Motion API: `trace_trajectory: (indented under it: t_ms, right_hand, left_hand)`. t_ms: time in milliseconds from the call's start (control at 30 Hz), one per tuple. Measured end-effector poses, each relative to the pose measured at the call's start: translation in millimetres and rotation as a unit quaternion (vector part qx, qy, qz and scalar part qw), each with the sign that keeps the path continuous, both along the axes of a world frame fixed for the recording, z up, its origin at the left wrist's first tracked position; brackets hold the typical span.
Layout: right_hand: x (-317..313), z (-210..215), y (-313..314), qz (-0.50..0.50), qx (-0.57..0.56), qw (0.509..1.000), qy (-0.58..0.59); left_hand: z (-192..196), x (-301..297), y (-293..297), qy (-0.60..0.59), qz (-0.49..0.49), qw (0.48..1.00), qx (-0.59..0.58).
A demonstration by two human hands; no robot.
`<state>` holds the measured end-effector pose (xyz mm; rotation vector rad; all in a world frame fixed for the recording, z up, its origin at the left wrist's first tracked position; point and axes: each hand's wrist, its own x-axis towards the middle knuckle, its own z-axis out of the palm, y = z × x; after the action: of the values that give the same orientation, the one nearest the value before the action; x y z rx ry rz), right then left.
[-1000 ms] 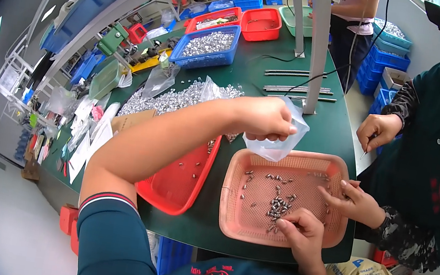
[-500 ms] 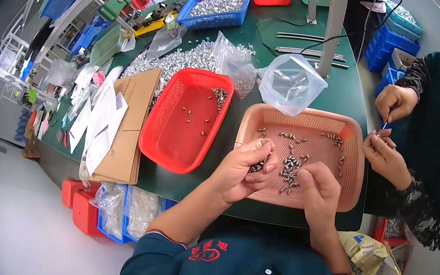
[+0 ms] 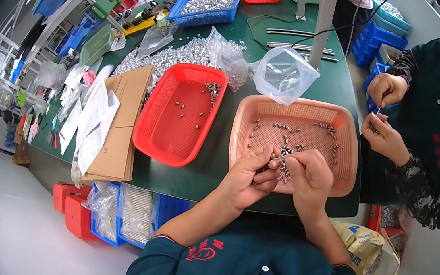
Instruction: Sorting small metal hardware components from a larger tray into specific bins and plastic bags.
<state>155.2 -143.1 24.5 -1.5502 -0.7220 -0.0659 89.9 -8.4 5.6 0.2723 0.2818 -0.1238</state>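
Over the near edge of a peach-coloured plastic basket [image 3: 349, 158], my two hands meet at the fingertips. My left hand [image 3: 247, 181] is closed around several small dark metal fittings, some showing between the fingers. A small, thin metal piece spans the gap to my right hand [image 3: 311, 185], whose thumb and fingers pinch its end; its exact kind is too small to make out. Loose small metal fittings [image 3: 326, 128] lie scattered over the basket floor, with a heap partly hidden behind my hands. To the left, a red basket [image 3: 165, 137] holds more such fittings, mostly in its far right corner.
Clear plastic bags [image 3: 284, 76] and a large pile of shiny parts [image 3: 181, 53] lie beyond the baskets. Cardboard [image 3: 123, 122] with papers sits at left. Metal rods [image 3: 303, 48] lie near a post [image 3: 322, 27]. At right, a co-worker's hands [image 3: 385, 114] handle a small thing.
My right hand has come left and up to meet my left hand, and a thin metal piece now shows between their fingertips. The whole view has shifted slightly.
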Motion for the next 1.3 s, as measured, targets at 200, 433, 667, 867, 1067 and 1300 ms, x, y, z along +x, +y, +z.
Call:
trace_trajectory:
  t_ms: [200, 433, 667, 867, 1067, 1300]
  right_hand:
    - [1, 0, 0, -0.026, 0.005, 0.999, -0.041]
    - [7, 7, -2, -0.022, -0.055, 0.993, -0.1]
    - [15, -6, -6, -0.043, -0.03, 0.998, 0.021]
    - [24, 3, -15, -0.094, -0.021, 0.995, 0.009]
    - [20, -6, -11, -0.034, -0.011, 0.997, 0.065]
    - [15, -9, -5, 0.003, 0.029, 0.996, 0.085]
  left_hand:
    - [2, -3, -3, -0.018, 0.016, 0.999, 0.049]
    - [19, 0, -6, 0.012, 0.03, 0.985, 0.172]
    - [10, 15, 2, 0.064, 0.016, 0.952, 0.298]
    - [22, 21, 9, 0.082, -0.052, 0.963, 0.252]
    - [23, 18, 5, 0.004, -0.082, 0.973, 0.217]
    - [0, 9, 3, -0.072, -0.064, 0.995, 0.005]
